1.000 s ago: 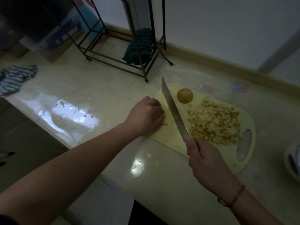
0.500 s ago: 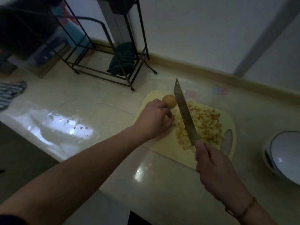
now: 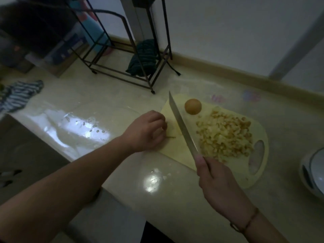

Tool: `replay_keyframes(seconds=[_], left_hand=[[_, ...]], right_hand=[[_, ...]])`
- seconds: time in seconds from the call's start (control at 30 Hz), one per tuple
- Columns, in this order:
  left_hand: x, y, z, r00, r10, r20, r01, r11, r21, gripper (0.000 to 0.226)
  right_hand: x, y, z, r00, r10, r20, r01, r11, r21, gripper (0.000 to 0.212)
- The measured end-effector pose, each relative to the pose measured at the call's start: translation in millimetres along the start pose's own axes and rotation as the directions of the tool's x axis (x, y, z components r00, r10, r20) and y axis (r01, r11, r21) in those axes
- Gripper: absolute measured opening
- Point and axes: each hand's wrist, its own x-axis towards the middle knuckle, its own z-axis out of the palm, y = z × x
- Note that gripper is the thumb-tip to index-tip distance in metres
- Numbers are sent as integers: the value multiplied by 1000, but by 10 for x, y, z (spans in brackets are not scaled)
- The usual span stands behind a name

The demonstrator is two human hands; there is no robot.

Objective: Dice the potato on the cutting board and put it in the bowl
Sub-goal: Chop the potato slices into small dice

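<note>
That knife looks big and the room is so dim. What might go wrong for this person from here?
The left hand sits curled right beside the knife blade on the cutting board; in this dim light a slip could nick the fingers. The diced potato is heaped near the board's right end, so sweeping it toward the bowl could scatter pieces onto the counter.

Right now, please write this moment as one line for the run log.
stage: dicing | right hand: grips knife | left hand: curled on cutting board | diced potato: on board | bowl: no potato visible
</note>
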Motion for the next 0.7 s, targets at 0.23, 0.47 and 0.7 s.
replay_keyframes(seconds=[0.23, 0.47, 0.7], left_hand=[[-30, 8, 104, 998, 59, 37, -59, 998, -8, 21], [-35, -70, 236, 995, 90, 32, -89, 996, -29, 12], [-20, -94, 261, 995, 97, 12, -96, 995, -41, 10]], right_hand=[[158, -48, 262, 998, -55, 25, 56, 996, -69, 50], [129, -30, 270, 999, -45, 21, 46, 995, -87, 51], [6, 21, 295, 998, -56, 12, 57, 993, -105, 57]])
